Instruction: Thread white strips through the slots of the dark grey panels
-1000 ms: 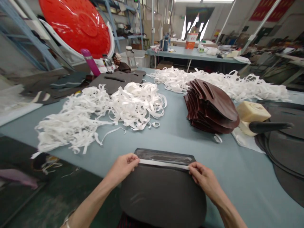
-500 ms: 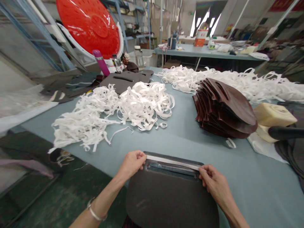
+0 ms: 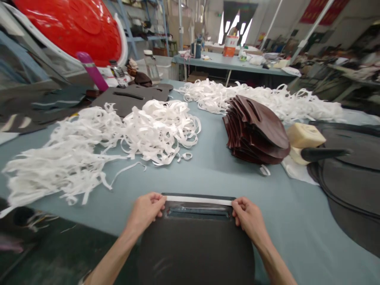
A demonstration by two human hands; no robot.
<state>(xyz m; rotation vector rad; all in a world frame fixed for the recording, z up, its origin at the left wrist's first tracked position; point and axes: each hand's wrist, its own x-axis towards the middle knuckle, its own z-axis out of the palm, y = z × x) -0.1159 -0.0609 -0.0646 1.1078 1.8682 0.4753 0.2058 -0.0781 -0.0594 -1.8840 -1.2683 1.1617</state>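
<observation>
A dark grey, round-cornered leather panel [image 3: 196,249] lies at the table's near edge, with a slot [image 3: 198,213] close to its far edge. Between slot and edge, a white tape strip [image 3: 198,200] is stretched straight across. My left hand [image 3: 148,209] pinches the strip's left end at the panel's corner. At the right corner, my right hand [image 3: 247,215] pinches the other end between thumb and forefinger. The strip looks flat along the panel; whether all of it touches, I cannot tell.
Tangled white strips [image 3: 160,130] heap on the blue-grey table [image 3: 208,174], with more behind. A stack of maroon leather pieces [image 3: 258,130] stands right of centre. Beyond it are a yellowish block [image 3: 305,135], a black handle [image 3: 325,153] and dark panels [image 3: 353,190].
The white strip has gone from slanting and slightly slack to straight along the panel's far edge. Both hands still grip its ends. The view has turned to the right.
</observation>
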